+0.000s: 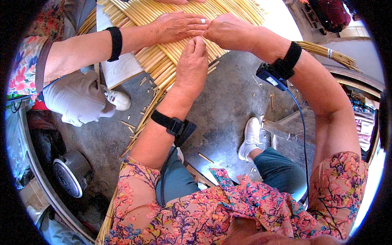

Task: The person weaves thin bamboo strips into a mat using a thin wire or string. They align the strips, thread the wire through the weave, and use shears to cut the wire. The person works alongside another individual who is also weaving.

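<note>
A woven mat of pale yellow reeds [163, 61] lies on a white board [116, 67] at the top of the view. At its near edge my left hand [192, 67] is closed, thumb and fingers pinched together over the reeds; what sits between the fingertips is hidden. My right hand [228, 32] bends down onto the mat just to the right, fingers curled under and out of sight. Close to both, a co-worker's hand [177, 26] with a ring lies flat on the reeds, its fingertips by my right hand. Another person's hand [179, 1] shows at the top edge.
Bundled reeds [330, 53] stick out at the right. Loose reed pieces [130, 126] lie scattered over the grey floor [220, 98]. A dark pot [73, 173] stands at the lower left. A cable [303, 134] runs down from my right wrist device [275, 73].
</note>
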`<state>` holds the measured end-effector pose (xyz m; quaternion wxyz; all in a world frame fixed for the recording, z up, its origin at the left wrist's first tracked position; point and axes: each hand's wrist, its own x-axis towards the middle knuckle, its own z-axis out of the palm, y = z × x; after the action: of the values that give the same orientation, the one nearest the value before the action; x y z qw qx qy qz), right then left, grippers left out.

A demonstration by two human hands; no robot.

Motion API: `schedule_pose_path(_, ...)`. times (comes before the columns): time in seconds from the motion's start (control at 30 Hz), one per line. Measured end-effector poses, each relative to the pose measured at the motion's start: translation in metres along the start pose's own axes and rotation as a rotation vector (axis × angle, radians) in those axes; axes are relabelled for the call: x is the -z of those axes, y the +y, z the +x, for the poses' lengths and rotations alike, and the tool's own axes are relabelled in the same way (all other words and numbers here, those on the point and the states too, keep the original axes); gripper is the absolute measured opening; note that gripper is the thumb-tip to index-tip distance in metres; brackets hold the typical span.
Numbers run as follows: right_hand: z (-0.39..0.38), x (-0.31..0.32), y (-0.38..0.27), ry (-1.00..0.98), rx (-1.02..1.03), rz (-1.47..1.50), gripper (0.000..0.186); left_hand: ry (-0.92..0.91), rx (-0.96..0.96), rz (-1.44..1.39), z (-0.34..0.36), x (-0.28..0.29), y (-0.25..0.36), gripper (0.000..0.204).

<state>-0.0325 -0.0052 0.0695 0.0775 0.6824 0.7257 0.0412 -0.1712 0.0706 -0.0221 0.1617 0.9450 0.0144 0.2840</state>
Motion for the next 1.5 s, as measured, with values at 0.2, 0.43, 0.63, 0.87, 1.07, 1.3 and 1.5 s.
schedule_pose_path(0.2,0.006,-0.001,-0.008,-0.169,-0.069,0.007,0.011,0.054,-0.035,0.011,0.000,0.000,-0.002,0.022)
schedule_pose_path(0.43,0.000,-0.015,-0.008,-0.055,-0.023,0.021,0.010,0.060,-0.042,-0.025,0.001,0.003,-0.002,0.020)
schedule_pose_path(0.63,-0.009,-0.031,-0.021,-0.019,-0.096,0.046,0.024,0.073,0.044,-0.139,-0.002,0.000,-0.002,0.025)
schedule_pose_path(0.87,-0.014,-0.036,-0.033,0.092,-0.059,-0.024,0.015,0.083,0.016,-0.109,-0.003,0.004,-0.003,0.029)
schedule_pose_path(1.07,-0.012,-0.038,-0.035,0.069,-0.133,0.036,0.015,0.056,0.054,-0.182,-0.004,0.004,-0.004,0.036)
schedule_pose_path(1.3,-0.006,-0.033,-0.039,-0.013,-0.228,0.138,0.021,0.051,0.018,-0.209,-0.006,0.003,-0.005,0.038)
schedule_pose_path(1.5,-0.018,-0.026,-0.024,0.242,-0.318,0.126,0.035,-0.006,0.027,-0.107,-0.004,-0.001,-0.006,0.038)
